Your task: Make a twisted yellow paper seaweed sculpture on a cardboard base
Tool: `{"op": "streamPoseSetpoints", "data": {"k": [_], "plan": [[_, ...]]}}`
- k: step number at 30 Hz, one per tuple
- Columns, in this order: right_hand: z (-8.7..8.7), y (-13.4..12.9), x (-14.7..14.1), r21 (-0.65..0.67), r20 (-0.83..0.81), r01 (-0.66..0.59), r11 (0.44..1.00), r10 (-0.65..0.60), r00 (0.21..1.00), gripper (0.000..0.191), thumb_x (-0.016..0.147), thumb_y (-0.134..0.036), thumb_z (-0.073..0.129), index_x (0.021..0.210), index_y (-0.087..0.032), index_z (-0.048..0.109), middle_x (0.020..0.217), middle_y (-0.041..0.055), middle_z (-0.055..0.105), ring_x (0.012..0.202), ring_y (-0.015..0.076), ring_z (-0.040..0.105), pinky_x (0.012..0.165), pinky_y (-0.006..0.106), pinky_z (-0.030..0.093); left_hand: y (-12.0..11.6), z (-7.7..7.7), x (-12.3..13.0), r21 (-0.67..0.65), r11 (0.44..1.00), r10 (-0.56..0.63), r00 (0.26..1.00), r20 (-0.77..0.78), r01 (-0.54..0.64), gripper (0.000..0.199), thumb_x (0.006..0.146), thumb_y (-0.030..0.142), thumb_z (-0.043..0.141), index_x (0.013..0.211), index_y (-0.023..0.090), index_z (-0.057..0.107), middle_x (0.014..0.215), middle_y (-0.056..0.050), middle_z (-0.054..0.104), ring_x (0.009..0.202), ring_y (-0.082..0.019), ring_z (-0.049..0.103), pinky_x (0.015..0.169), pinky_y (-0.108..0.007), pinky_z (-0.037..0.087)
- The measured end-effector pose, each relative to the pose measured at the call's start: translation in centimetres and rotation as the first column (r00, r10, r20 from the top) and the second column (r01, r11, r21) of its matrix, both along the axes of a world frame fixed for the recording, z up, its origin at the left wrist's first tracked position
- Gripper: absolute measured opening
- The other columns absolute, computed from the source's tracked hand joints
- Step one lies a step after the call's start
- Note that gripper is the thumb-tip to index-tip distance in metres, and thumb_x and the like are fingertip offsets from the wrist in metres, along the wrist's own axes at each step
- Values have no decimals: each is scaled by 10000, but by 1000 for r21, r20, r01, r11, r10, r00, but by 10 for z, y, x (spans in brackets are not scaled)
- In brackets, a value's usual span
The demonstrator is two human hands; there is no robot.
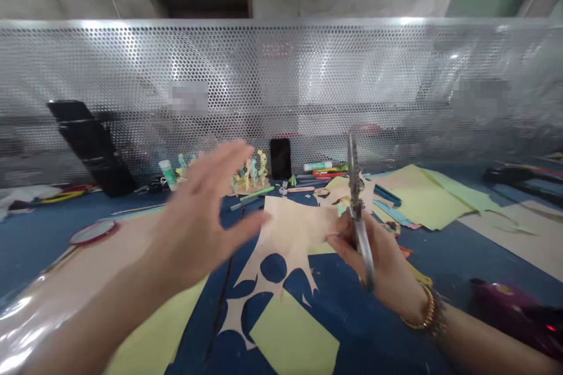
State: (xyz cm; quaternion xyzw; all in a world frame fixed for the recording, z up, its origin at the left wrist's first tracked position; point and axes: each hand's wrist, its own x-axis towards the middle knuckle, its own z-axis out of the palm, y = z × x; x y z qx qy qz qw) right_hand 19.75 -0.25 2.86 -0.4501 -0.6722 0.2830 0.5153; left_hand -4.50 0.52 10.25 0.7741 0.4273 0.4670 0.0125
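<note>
My right hand (378,252) grips a pair of metal scissors (355,205) upright, blades pointing up and away from me. A sheet of peach paper (281,234), cut into a ragged shape with rounded holes, lies on the blue table top (352,334). Its right edge reaches the scissors and my right fingers, though any contact is unclear. My left hand (206,211) hangs above the sheet's left side, blurred, its fingers spread and holding nothing. Bangles circle my right wrist.
Yellow-green paper (292,334) lies under and beside the sheet, with more (422,199) to the right. Behind stand paper figures (250,174), a black phone (280,158) and a glue stick (167,174). A perforated metal panel (264,82) closes the far side.
</note>
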Motion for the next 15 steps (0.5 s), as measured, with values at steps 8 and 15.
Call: {"op": "streamPoseSetpoints", "data": {"k": [8,15], "plan": [[-10,-2,-2,-116,16,-165,979,168,986,159,757,-241,638,844,-222,505,738,-24,520,648,137,485,566,251,399,17,-60,31,-247,950,-206,978,-26,193,382,567,406,792,920,275,727,901,-52,716,938,-303,610,1066,-485,207],[-5,3,1,-169,-102,-104,980,87,991,212,729,-274,676,874,-231,527,694,-41,512,550,106,456,509,237,385,13,-47,33,-496,851,-131,985,114,171,317,712,376,673,472,191,581,445,47,411,443,-104,342,421,-216,227]]}}
